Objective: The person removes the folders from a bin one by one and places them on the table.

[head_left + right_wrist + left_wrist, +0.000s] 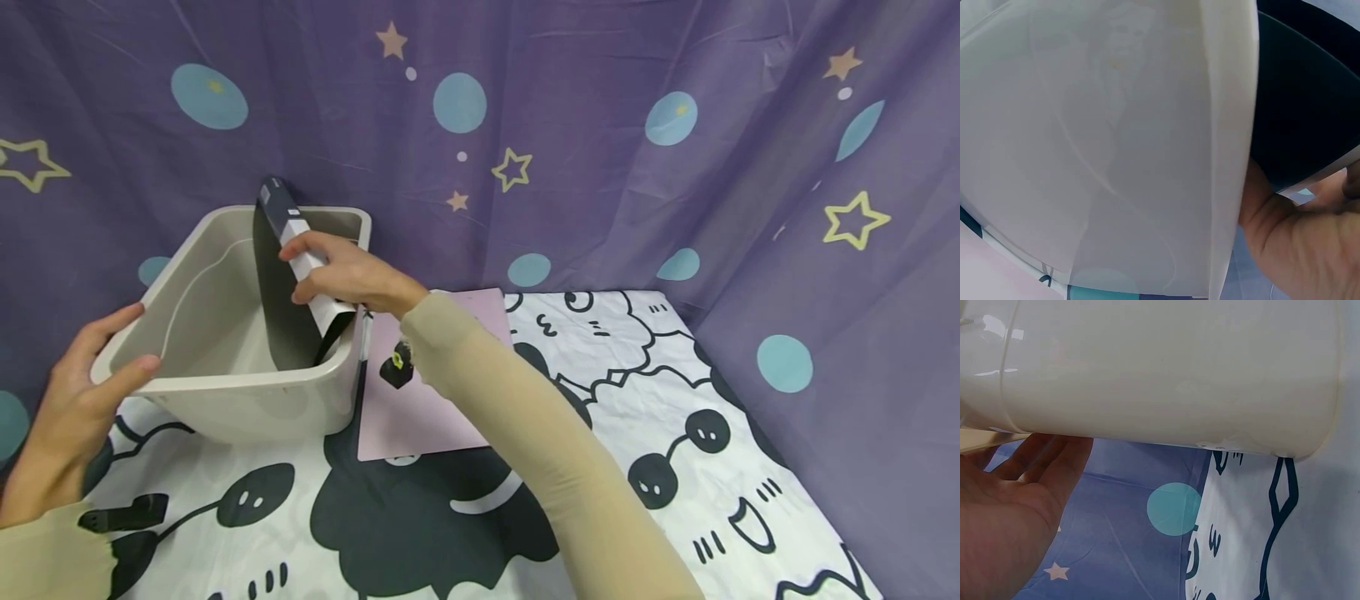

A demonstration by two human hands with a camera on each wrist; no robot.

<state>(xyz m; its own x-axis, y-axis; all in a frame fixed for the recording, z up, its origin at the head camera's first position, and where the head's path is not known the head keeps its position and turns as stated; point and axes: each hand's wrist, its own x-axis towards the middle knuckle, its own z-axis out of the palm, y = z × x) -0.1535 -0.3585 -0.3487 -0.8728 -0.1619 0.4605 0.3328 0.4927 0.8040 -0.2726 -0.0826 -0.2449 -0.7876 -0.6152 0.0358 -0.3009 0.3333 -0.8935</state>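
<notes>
A pale grey plastic bin (255, 408) stands at the left of the patterned cloth. My left hand (86, 396) holds its near left corner, thumb over the rim and fingers along the outer side; in the left wrist view fingers touch the bin wall (1166, 375). My right hand (341, 271) pinches the spine of a dark, flat, book-like item (281, 292) with a black and white spine. That item stands tilted inside the bin, its top end above the back rim. In the right wrist view the bin wall (1116, 156) hides part of it.
A pink flat board (435, 425) lies right of the bin, partly under my right forearm. A white cloth with black cartoon figures (675, 517) covers the surface. Behind hangs a purple curtain (570, 183). Small black devices (127, 512) sit by the cuffs.
</notes>
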